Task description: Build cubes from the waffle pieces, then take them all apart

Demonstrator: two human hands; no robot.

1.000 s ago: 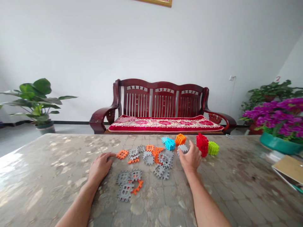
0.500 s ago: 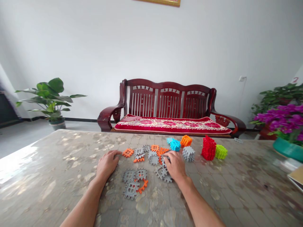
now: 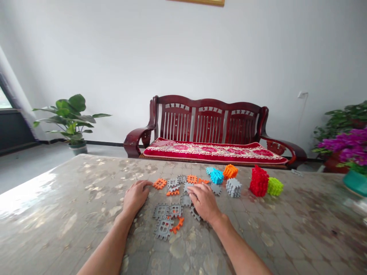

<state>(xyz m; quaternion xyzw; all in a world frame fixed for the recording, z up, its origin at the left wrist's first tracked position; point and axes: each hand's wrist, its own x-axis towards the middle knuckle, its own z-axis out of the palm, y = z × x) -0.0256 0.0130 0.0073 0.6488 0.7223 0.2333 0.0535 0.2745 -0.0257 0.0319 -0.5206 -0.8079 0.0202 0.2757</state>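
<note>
My left hand (image 3: 136, 195) lies flat on the table, fingers stretched out, the index fingertip by an orange toothed tile (image 3: 159, 183). Palm down, my right hand (image 3: 205, 201) spreads over the middle of the loose tiles. Its fingertips reach onto a grey square tile (image 3: 186, 199), and another grey piece (image 3: 195, 214) is partly under the palm. Grey window-like tiles (image 3: 164, 228) and an orange curved piece (image 3: 177, 225) lie nearer to me. Several grey and orange tiles (image 3: 172, 183) lie between my hands, toward the far side.
Beyond my right hand stand stacks of tiles: blue (image 3: 217, 176), orange (image 3: 231, 171), grey (image 3: 233, 187), red (image 3: 259, 181) and lime green (image 3: 275, 186). A flower pot (image 3: 355, 183) is at the table's right. A wooden bench (image 3: 206, 118) stands behind the patterned table (image 3: 91, 221).
My right hand has shifted left across the loose tiles, and a grey tile under its fingers has slid nearer. Another grey tile shows behind the hand. The view has turned slightly left.
</note>
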